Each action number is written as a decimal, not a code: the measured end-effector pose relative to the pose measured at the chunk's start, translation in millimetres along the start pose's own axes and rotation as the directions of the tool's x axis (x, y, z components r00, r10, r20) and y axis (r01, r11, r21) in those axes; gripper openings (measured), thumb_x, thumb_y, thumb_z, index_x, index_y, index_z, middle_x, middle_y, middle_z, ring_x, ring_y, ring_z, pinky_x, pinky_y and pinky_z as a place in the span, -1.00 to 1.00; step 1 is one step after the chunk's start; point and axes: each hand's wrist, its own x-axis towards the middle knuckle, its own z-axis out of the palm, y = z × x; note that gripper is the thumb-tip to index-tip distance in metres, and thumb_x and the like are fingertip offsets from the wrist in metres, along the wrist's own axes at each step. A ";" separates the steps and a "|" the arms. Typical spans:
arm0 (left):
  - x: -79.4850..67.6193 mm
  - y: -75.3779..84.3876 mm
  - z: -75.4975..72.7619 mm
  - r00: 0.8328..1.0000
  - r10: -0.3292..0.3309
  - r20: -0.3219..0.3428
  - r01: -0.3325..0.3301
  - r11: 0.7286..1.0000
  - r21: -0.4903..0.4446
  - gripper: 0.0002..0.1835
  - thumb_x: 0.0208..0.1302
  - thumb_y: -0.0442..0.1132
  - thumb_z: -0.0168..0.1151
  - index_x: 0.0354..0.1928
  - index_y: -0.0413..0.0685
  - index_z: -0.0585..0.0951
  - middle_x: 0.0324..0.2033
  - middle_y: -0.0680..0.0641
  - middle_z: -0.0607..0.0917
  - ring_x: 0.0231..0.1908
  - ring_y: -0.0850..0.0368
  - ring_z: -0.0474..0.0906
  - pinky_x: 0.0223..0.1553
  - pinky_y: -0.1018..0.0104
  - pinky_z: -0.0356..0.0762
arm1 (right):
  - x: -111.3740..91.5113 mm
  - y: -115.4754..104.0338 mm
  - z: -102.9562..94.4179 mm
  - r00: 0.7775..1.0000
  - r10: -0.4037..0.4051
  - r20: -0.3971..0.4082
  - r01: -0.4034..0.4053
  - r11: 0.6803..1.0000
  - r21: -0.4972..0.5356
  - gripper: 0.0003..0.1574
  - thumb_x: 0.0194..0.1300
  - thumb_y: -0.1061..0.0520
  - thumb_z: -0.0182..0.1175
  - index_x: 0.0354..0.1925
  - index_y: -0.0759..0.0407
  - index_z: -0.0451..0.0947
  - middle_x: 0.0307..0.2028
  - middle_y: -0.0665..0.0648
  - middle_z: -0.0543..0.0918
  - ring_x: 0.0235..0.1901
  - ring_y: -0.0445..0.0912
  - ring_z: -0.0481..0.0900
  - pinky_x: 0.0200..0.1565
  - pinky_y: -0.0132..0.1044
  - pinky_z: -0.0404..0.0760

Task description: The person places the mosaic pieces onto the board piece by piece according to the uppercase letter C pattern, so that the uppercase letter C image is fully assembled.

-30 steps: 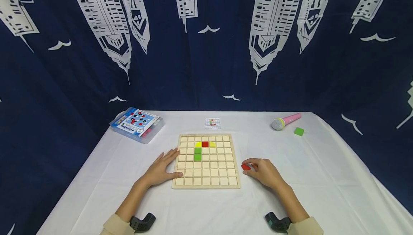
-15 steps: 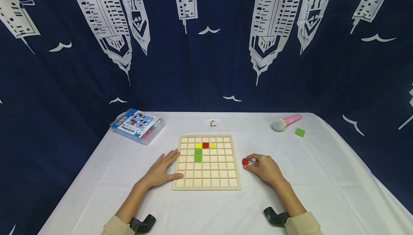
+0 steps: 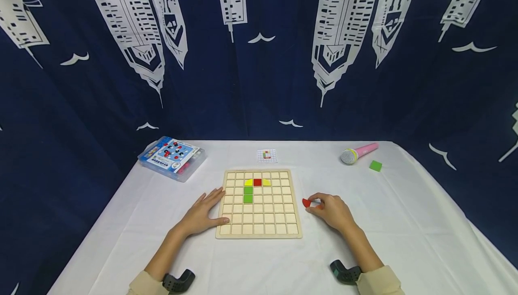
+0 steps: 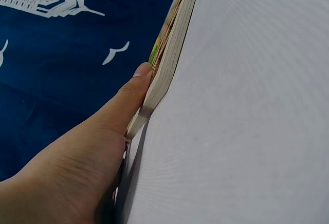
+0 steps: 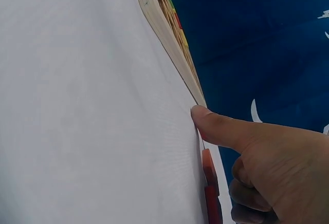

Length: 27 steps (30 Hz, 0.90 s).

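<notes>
— Starting nearest: what are the hands doing?

— One left hand [image 3: 204, 212] is resting on the left edge of the grid board [image 3: 269, 219], fingers spreading straight, thumb lying over the rim; it is gripping nothing. The right hand [image 3: 333, 214] is sitting just right of the board, thumb and forefinger bending together, pinching a curved-edged red piece [image 3: 305, 203].

— Is the piece lifting clear of the white cloth [image 3: 404, 254]?

— Not telling from these angles. Right wrist view is also showing red edges [image 5: 209, 172] below the thumb; how many pieces, I'm not making out.

— How are you expecting it to handle?

— Judging by looks: light, stiff, smooth, not fragile. Thinness is probably making it awkward to raise, so I'm favouring opposite edges, leaving the curve free. Board is looking wooden and stiff; spread fingers are likely steadying it well enough.

— And on the board?

— Two green squares [image 3: 248, 190] are lying in a column, on the near side of the left yellow piece [image 3: 248, 182]. A red square [image 3: 257, 182] is lying between that and the right yellow piece [image 3: 266, 182].

— Farther out?

— Beyond the board, a green tile [image 3: 375, 166] is lying to its right, a clear case [image 3: 172, 158] to its left, a printed card [image 3: 266, 156] straight ahead. A pink microphone [image 3: 359, 153] is lying beside the tile. A patterned drape [image 3: 243, 83] is hanging behind.
</notes>
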 end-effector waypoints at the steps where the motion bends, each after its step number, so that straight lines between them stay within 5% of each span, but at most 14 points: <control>1: 0.0 -0.1 0.1 1.000 -0.003 0.003 0.003 1.000 0.001 0.01 -0.01 0.33 0.22 0.36 -0.17 0.19 0.36 -0.13 0.16 0.35 -0.08 -0.01 0.35 -0.01 -0.20 | 0.0 0.2 0.1 1.000 0.002 0.001 -0.002 1.000 -0.002 -0.67 -0.04 0.00 0.41 -0.25 0.07 0.66 -0.81 -0.08 0.25 -0.70 -0.18 0.17 -0.64 -0.34 0.13; 12: 0.6 -2.4 0.9 1.000 -0.019 0.015 0.019 1.000 0.001 0.03 -0.02 0.36 0.21 0.38 -0.11 0.17 0.38 -0.05 0.13 0.37 -0.01 -0.04 0.36 0.04 -0.22 | 2.8 -9.8 0.9 0.994 -0.100 -0.030 0.101 0.995 0.012 -0.72 0.00 0.01 0.41 -0.26 0.03 0.65 -0.79 -0.10 0.22 -0.73 -0.25 0.12 -0.68 -0.39 0.11; 27: 0.2 -2.0 0.2 1.000 -0.016 0.018 0.016 1.000 0.000 0.03 -0.02 0.36 0.20 0.38 -0.11 0.17 0.38 -0.06 0.13 0.37 -0.01 -0.04 0.36 0.03 -0.22 | 21.1 -94.7 51.0 0.945 -0.322 0.056 0.321 0.946 0.032 -0.68 0.05 -0.07 0.36 -0.21 -0.01 0.66 -0.80 -0.19 0.22 -0.74 -0.33 0.08 -0.69 -0.46 0.11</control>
